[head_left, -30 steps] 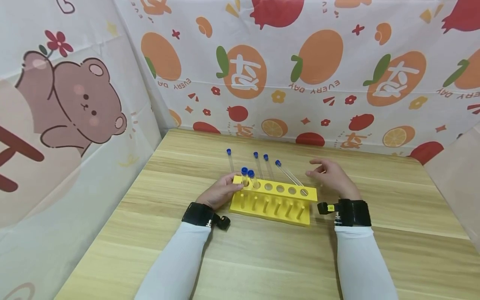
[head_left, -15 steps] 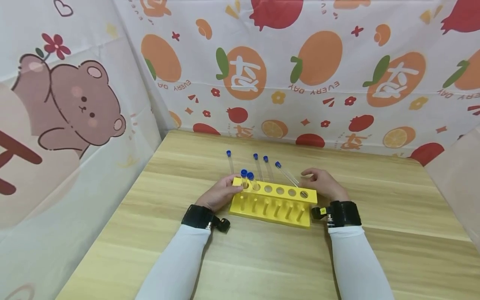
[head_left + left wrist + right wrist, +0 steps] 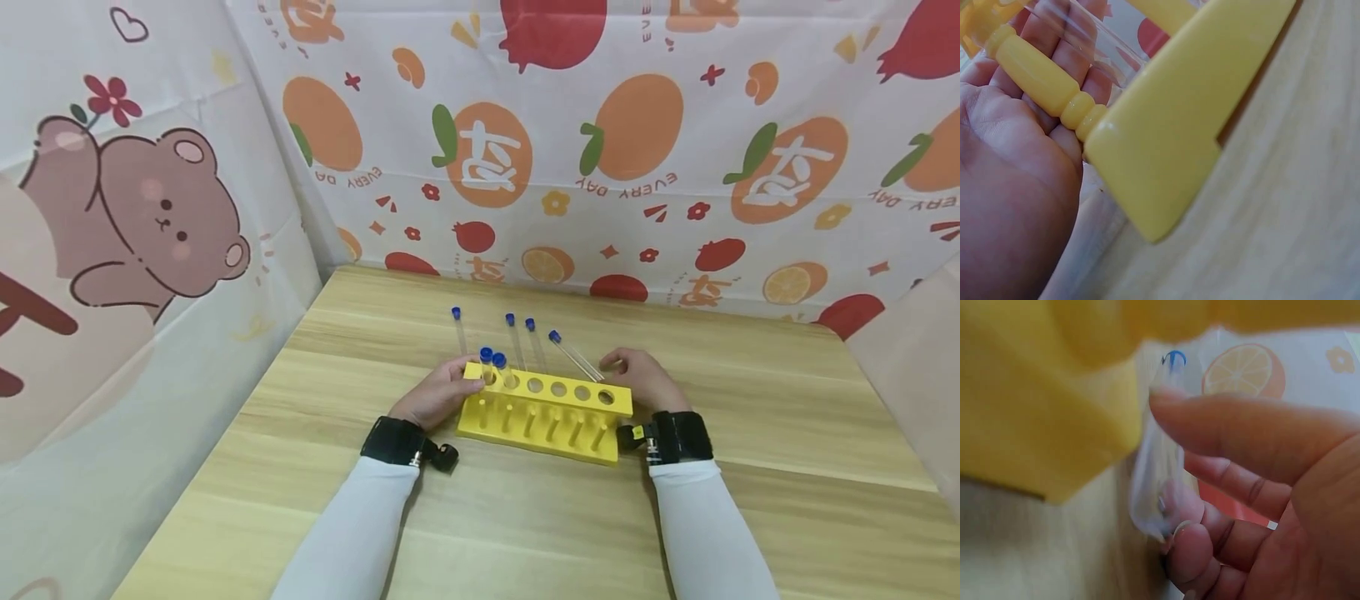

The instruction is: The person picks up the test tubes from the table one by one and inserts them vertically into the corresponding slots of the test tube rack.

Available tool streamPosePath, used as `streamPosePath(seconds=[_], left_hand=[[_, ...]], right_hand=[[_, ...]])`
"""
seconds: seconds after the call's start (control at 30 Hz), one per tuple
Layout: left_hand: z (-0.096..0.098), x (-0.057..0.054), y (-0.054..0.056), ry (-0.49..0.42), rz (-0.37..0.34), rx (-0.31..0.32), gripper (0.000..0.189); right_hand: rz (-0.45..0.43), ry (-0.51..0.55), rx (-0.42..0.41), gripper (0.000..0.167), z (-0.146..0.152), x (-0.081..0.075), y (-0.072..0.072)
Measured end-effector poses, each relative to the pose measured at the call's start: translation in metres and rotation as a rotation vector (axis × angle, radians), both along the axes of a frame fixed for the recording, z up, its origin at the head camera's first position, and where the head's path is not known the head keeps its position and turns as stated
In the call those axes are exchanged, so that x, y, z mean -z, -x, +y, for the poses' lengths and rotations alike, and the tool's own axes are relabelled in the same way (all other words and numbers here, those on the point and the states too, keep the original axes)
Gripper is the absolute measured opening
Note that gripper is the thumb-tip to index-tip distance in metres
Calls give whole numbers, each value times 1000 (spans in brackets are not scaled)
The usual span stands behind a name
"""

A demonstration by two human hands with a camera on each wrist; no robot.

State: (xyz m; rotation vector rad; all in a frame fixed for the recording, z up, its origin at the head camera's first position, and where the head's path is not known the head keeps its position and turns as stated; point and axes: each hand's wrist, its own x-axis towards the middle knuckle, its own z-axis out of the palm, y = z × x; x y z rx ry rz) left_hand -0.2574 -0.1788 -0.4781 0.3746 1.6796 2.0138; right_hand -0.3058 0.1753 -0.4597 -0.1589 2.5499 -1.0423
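A yellow test tube rack [image 3: 540, 443] stands on the table between the hands. The left hand [image 3: 433, 397] grips its left end, thumb on the front and fingers behind; the left wrist view shows them around a turned yellow post [image 3: 1038, 72]. Blue-capped clear test tubes [image 3: 487, 367] fill the two leftmost holes. Behind the rack's right end, the right hand [image 3: 647, 380] pinches the bottom end of a slanting blue-capped test tube [image 3: 577, 360]. In the right wrist view the thumb lies over this tube [image 3: 1155, 481], with the fingers curled underneath.
Three more blue-capped test tubes [image 3: 517, 343] lie behind the rack, their lower ends hidden by it. The rack's base carries a row of yellow pegs [image 3: 553, 427]. A fruit-print cloth [image 3: 555, 225] hangs along the back edge of the wooden table [image 3: 780, 467].
The right hand has come leftward and down to the slanting test tube and taken hold of its bottom end, which no longer shows through the rack's rightmost hole. The left hand stays on the rack.
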Motion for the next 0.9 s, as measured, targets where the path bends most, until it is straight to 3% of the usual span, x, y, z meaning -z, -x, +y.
streamPosePath(seconds=[0.2,0.47,0.9], left_hand=[[-1,6,-1,-32,15,8,63],[-2,12,-5,-18,-4,25,61],[1,5,6,-6,-9,20,52]], right_hand=[[32,4,11,29,2,6,-1],[6,-8,15,22,2,12,-5],[15,-2,31,26,7,8,1]])
